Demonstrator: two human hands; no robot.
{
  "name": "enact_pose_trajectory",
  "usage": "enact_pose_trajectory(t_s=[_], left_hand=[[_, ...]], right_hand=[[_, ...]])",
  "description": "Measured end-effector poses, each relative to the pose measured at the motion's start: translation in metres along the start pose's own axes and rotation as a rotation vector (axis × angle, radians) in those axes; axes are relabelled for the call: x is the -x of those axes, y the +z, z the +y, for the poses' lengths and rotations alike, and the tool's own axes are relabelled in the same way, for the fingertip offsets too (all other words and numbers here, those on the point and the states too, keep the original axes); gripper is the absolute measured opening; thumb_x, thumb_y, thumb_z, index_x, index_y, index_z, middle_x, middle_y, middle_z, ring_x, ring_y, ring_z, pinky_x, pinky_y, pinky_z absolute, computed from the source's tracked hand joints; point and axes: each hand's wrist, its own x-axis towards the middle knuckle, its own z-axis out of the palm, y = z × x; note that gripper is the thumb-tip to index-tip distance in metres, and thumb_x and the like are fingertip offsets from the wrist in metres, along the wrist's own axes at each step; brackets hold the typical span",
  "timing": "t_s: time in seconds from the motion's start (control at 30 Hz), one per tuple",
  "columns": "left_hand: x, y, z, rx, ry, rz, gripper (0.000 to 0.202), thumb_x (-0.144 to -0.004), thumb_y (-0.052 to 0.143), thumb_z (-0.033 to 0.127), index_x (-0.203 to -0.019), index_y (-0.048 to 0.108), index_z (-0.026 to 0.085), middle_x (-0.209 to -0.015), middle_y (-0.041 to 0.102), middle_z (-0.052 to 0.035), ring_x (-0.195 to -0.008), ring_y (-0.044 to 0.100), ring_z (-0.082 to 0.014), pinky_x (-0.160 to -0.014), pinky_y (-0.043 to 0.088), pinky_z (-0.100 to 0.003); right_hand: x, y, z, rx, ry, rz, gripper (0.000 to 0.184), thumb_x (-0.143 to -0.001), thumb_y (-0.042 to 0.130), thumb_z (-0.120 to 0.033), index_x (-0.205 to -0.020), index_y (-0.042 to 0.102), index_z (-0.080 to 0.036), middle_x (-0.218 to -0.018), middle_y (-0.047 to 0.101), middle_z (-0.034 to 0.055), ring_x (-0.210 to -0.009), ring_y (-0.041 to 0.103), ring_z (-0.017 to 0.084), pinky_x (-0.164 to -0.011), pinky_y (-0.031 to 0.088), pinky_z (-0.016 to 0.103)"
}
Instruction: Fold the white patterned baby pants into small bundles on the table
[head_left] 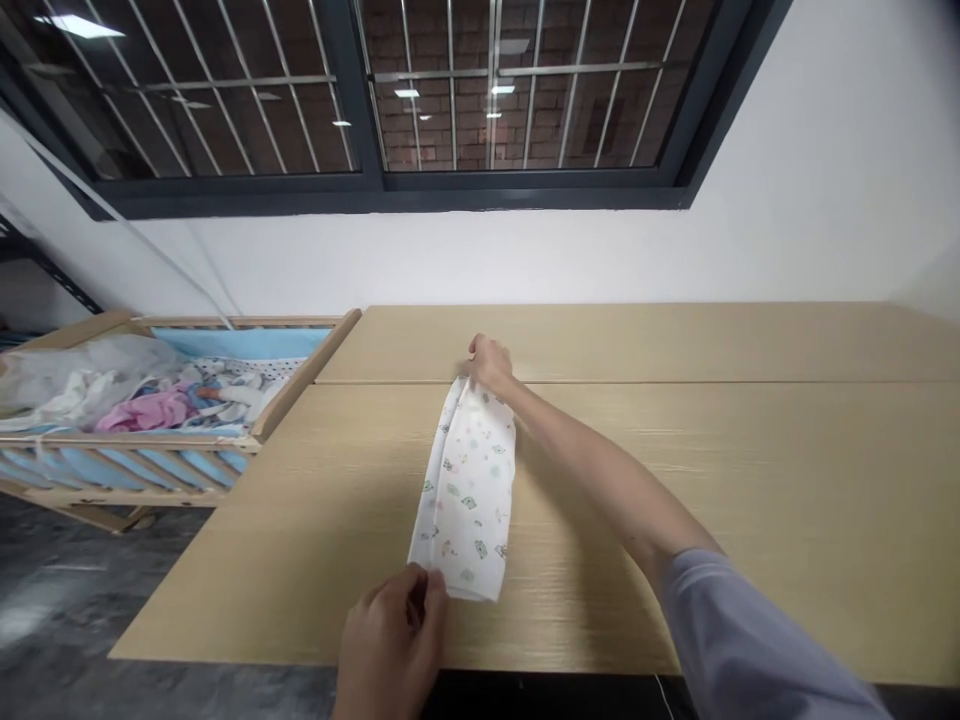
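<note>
Printed cotton cloth (466,490), folded into long strip, lies on surface (750,470) toward front edge. Light, limp; take by short ends. Right hand (489,364) pinches far end; left hand (391,640) pinches near end.
</note>
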Motion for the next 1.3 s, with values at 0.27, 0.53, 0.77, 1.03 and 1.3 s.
enact_pose_trajectory(t_s=[0.27, 0.53, 0.77, 1.03, 1.3], left_hand=[[-0.001, -0.002, -0.015, -0.319, -0.128, -0.090, 0.036, -0.098, 0.039, 0.033, -0.069, 0.059, 0.023, -0.071, 0.073, -0.0032, -0.071, 0.071, -0.0227, -0.058, 0.030, -0.029], [0.009, 0.002, -0.018, -0.499, -0.082, 0.064, 0.035, -0.100, 0.045, 0.036, -0.071, 0.063, 0.024, -0.070, 0.073, -0.0015, -0.066, 0.070, -0.0249, -0.055, 0.032, -0.031], [0.029, 0.021, -0.020, -0.420, 0.558, 0.435, 0.030, -0.093, 0.057, 0.026, -0.121, 0.062, 0.016, -0.118, 0.071, -0.0138, -0.106, 0.066, -0.0271, -0.089, 0.047, -0.039], [0.044, 0.065, -0.039, -0.661, 0.546, 0.417, 0.065, -0.087, 0.062, 0.034, -0.146, 0.047, 0.012, -0.145, 0.053, -0.0252, -0.131, 0.053, -0.0420, -0.113, 0.030, -0.063], [0.047, 0.061, -0.042, -0.657, 0.539, 0.391, 0.076, -0.086, 0.064, 0.035, -0.155, 0.036, 0.018, -0.154, 0.044, -0.0216, -0.137, 0.049, -0.0369, -0.116, 0.032, -0.052]], right_hand=[[0.002, 0.032, -0.025, 0.127, 0.012, -0.079, 0.028, -0.079, 0.054, -0.005, -0.104, 0.057, -0.017, -0.107, 0.069, 0.0131, -0.103, 0.062, 0.027, -0.091, 0.040, 0.037], [0.011, 0.031, -0.024, 0.066, -0.150, -0.057, 0.016, -0.095, 0.049, -0.025, -0.108, 0.056, -0.018, -0.108, 0.070, 0.0097, -0.104, 0.062, 0.024, -0.099, 0.039, 0.040], [0.107, -0.018, -0.029, -0.106, -0.608, -0.282, 0.034, -0.101, 0.047, -0.038, -0.125, 0.057, -0.016, -0.124, 0.066, 0.0128, -0.110, 0.063, 0.024, -0.094, 0.048, 0.038], [0.216, -0.021, -0.008, -0.067, -1.021, -0.835, 0.065, -0.105, 0.036, -0.051, -0.159, 0.026, -0.017, -0.167, 0.020, 0.0128, -0.155, 0.016, 0.024, -0.126, 0.017, 0.044], [0.112, 0.011, 0.031, 0.148, -0.866, -0.714, 0.072, -0.101, 0.032, -0.065, -0.161, 0.020, -0.027, -0.168, 0.006, 0.0046, -0.156, 0.008, 0.027, -0.127, 0.006, 0.050]])
